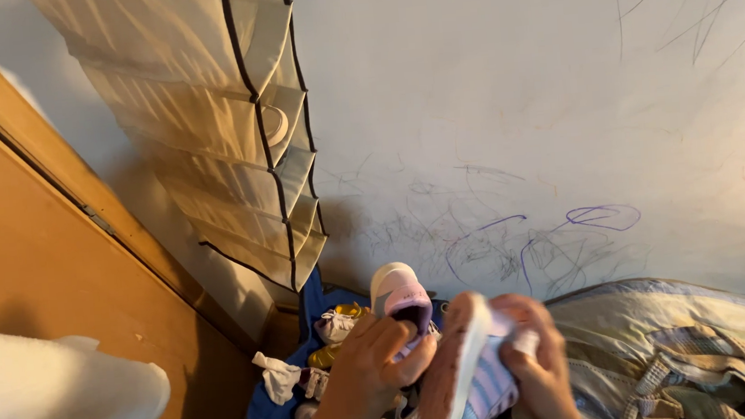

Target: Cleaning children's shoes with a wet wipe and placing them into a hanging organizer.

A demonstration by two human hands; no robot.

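Observation:
My left hand (370, 362) grips a small lilac and white shoe (401, 295) by its opening, toe pointing up. My right hand (534, 362) holds a second small shoe (463, 372) with a pink sole and purple striped side, tilted sole-out toward the camera. Both hands are low in the centre of the view, close together, the two shoes almost touching.
A beige fabric hanging shoe organiser (231, 132) with pockets hangs on the scribbled white wall (544, 114). Below lie more small shoes and socks on a blue bag (277, 406). A wooden door (27, 267) stands left, a white padded object (48, 400) at lower left, bedding (672, 345) right.

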